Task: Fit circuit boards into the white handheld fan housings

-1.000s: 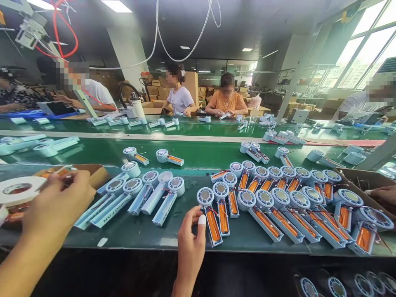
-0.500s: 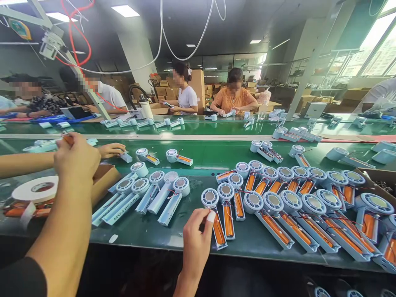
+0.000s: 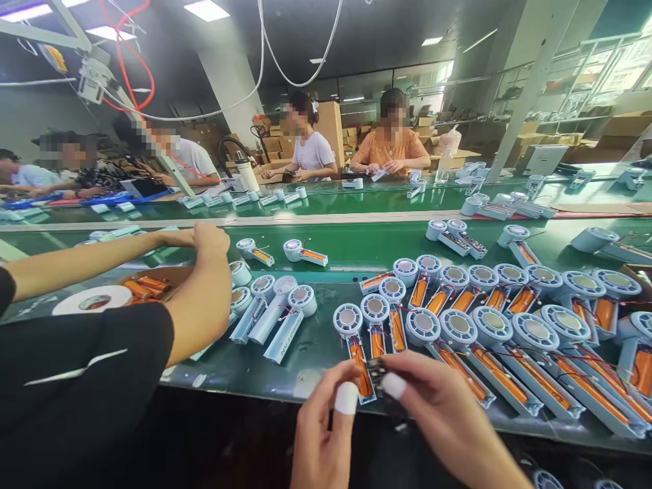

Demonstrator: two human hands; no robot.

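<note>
The fans (image 3: 286, 334) are showing pale blue with silvery discs (image 3: 348, 318), their batteries (image 3: 358, 351) glowing orange over the dark green counter (image 3: 320, 339). The thumb covers (image 3: 346, 399) are appearing white; the blurred small part (image 3: 377, 370) is looking black, perhaps pale-speckled.

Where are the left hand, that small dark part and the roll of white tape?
Left hand (image 3: 316, 424), head view: middle of the hand.
Small dark part (image 3: 375, 370), head view: upper end, at the right hand (image 3: 443, 401).
Roll of white tape (image 3: 66, 304), head view: flat face, left of its hole.
</note>
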